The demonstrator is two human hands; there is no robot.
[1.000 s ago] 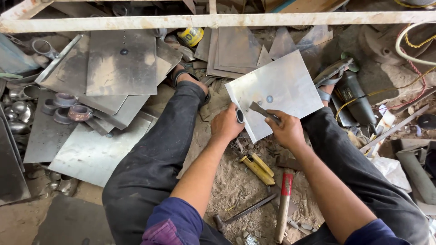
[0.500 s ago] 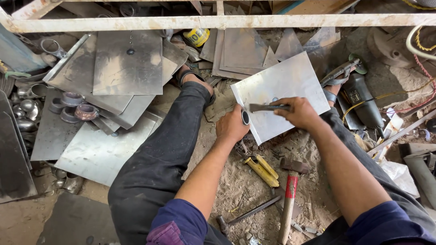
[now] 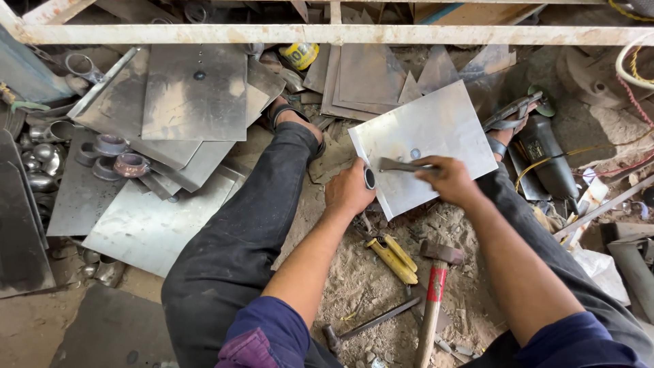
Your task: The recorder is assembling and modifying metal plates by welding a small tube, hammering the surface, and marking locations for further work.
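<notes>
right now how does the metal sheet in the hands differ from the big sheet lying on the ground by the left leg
The held sheet is brighter, roughly square, and has a small hole near its middle; the ground sheet is duller, longer, and shows no hole. The held sheet is gripped at its near edge by the left hand, with the right hand pressing a dark tool on it; the ground sheet lies flat, untouched, partly under other plates. Both are thin, flat grey metal.

Single head-worn view, steeply downward, close over lap and littered ground.
</notes>
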